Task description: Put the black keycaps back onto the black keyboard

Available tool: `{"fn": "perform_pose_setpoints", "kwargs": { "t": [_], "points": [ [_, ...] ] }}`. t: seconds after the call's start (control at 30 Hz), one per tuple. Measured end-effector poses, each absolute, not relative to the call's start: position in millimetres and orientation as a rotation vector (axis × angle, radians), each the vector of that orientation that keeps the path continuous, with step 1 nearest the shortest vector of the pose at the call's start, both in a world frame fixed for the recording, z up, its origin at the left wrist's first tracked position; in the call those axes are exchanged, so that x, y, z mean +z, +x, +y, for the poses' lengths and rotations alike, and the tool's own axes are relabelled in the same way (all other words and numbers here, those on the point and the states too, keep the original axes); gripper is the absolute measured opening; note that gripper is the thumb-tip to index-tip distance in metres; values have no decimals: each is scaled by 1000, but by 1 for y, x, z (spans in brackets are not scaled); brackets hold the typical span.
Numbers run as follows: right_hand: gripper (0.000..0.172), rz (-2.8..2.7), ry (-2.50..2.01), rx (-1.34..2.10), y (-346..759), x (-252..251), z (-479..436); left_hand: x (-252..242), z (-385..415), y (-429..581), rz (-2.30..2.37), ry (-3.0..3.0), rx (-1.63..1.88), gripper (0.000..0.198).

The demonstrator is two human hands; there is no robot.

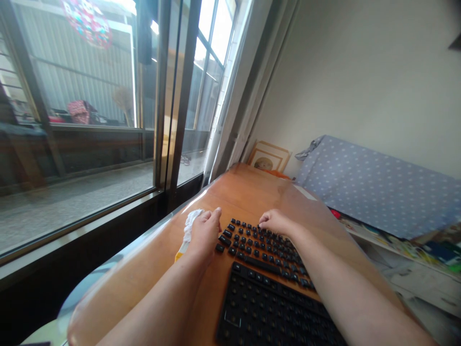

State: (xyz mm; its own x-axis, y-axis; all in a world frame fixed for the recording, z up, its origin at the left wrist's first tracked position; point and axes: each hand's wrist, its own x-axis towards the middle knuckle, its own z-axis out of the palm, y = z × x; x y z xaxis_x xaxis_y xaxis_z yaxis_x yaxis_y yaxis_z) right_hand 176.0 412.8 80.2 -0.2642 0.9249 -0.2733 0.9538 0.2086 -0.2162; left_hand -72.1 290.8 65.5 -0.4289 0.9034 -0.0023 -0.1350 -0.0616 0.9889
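Loose black keycaps point(256, 243) lie in rows on the wooden table. Nearer to me is a black keyboard base point(277, 307) without its caps. My right hand point(275, 222) is over the far row of keycaps, its fingertips pinched at a cap; whether they grip it is too small to tell. To the left of the rows, my left hand point(207, 233) is curled, thumb pointing up, and what it may hold is hidden. A white cloth or glove point(190, 223) with a yellow edge lies beside and partly beneath my left hand.
The wooden table point(230, 192) runs along a window on the left. A framed picture point(268, 157) leans at its far end. A dotted cloth point(374, 187) covers something at the right, above a cluttered shelf point(385, 244).
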Motion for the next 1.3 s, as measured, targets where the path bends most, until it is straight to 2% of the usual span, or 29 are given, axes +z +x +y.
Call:
{"fn": "perform_pose_setpoints", "kwargs": {
  "t": [0.47,0.57,0.67,0.87,1.07,1.3],
  "points": [
    [34,2562,1847,-431,169,87,396,63,293,-73,1391,892,1624,45],
    [26,2687,1873,-355,169,98,385,63,293,-73,1387,894,1629,45],
    [19,2806,1889,-283,173,110,366,64,293,-73,1388,894,1628,45],
    [21,2945,1840,-291,187,123,287,67,291,-72,1392,870,1630,44],
    [25,2999,1843,-408,195,111,224,71,291,-71,1368,865,1634,41],
    [25,2971,1774,-457,198,90,211,71,292,-72,1373,864,1646,39]
  ]
}}
